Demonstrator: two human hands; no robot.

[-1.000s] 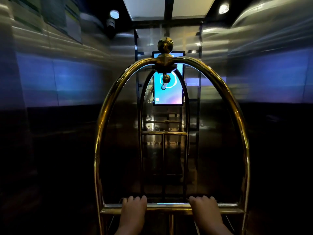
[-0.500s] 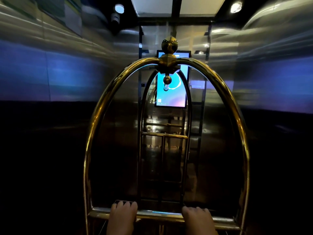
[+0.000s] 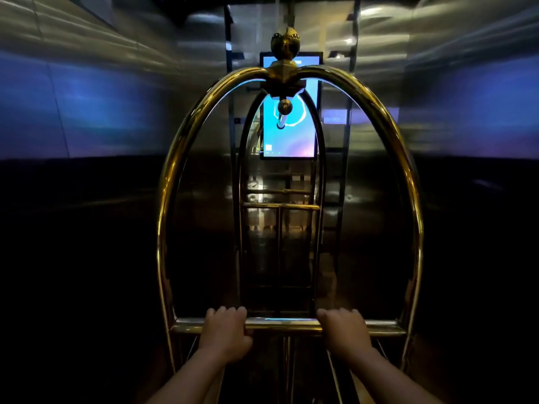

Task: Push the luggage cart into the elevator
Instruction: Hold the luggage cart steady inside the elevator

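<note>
A brass luggage cart point(image 3: 175, 176) stands straight ahead of me inside the steel elevator cabin, its arched frame topped by a round knob point(image 3: 285, 43). Its horizontal push bar point(image 3: 284, 324) crosses low in view. My left hand point(image 3: 226, 330) is closed over the bar left of centre. My right hand point(image 3: 344, 329) grips the same bar right of centre. Both forearms stretch forward. The cart's platform and wheels are lost in the dark below.
Brushed metal elevator walls point(image 3: 87, 83) close in on both sides, reflecting blue light. A lit blue screen point(image 3: 291, 132) hangs on the back wall point(image 3: 204, 126) just beyond the cart's far arch. The floor is too dark to make out.
My arms have stretched forward and more of my forearms shows. The view has tilted down, dropping the ceiling lights out of sight. The back wall's screen looks nearer.
</note>
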